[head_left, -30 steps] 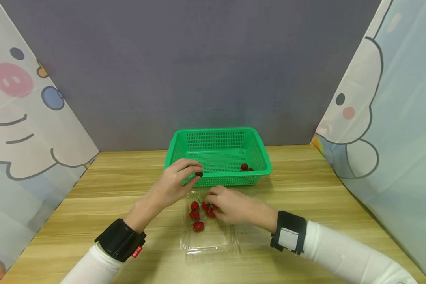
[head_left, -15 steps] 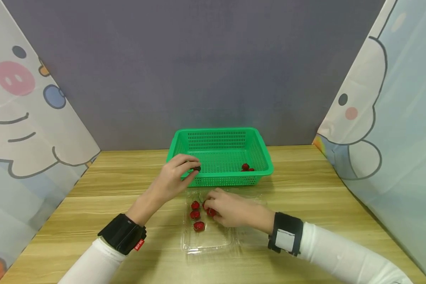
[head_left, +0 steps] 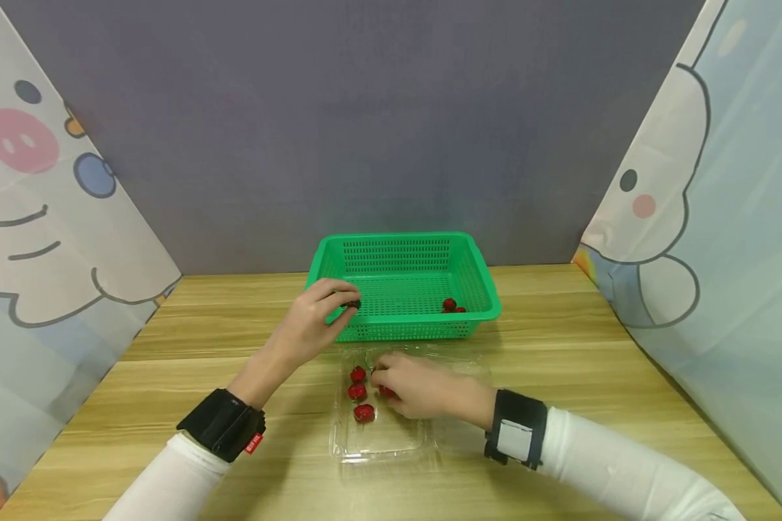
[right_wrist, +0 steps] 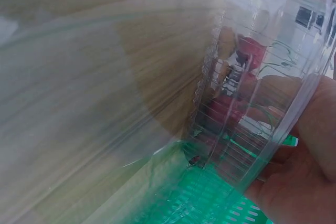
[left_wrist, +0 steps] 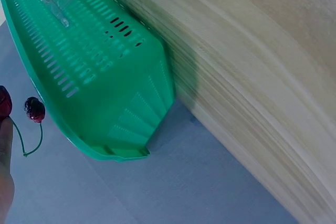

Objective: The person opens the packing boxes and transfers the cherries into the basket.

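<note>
My left hand (head_left: 309, 318) pinches a dark red cherry (left_wrist: 4, 102) over the left front part of the green basket (head_left: 404, 318). A second, darker cherry (left_wrist: 34, 109) dangles beside it, joined by a curved green stem. Down inside the clear plastic clamshell box (head_left: 387, 440), my right hand (head_left: 413, 383) has its fingers curled about a cherry (head_left: 387, 392), partly hidden by the hand. To its left, a short column of red cherries (head_left: 358, 392) lies in the box. Through the clear wall in the right wrist view, red cherries (right_wrist: 223, 107) with green stems show at the fingers.
Several cherries (head_left: 450, 305) sit in the basket's right front corner. The box's clear lid (head_left: 463, 430) lies folded out to the right, under my right wrist. A grey panel (head_left: 391, 130) rises behind the wooden table (head_left: 234, 318), with printed cloth walls at both sides.
My left hand has moved up and to the left, from the basket's front rim to over its left front part, carrying the cherries. The right hand has shifted slightly left and down within the box.
</note>
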### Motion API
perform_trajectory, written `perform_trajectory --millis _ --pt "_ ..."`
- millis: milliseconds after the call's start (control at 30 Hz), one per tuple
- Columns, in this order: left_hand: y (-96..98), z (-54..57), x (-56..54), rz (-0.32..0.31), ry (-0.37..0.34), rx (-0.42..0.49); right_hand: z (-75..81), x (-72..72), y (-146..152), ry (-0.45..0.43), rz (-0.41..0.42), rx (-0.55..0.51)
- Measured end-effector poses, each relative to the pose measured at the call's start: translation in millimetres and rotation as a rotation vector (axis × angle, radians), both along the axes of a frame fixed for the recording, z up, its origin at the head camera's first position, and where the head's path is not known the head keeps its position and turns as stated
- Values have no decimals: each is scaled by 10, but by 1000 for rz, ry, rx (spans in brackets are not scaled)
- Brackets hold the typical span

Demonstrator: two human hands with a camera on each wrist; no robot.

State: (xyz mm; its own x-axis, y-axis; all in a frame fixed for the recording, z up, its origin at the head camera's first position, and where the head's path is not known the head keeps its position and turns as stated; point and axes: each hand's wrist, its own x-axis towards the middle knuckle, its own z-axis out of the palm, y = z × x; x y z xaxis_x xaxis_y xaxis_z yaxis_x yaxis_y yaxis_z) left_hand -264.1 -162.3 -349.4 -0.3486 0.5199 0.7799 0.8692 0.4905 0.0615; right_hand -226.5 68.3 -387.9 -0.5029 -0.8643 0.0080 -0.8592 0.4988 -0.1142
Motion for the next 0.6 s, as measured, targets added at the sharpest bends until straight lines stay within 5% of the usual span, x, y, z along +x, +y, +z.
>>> perform_trajectory --millis 600 --pt "-47 -30 -96 78 -59 -42 14 19 -33 13 -32 17"
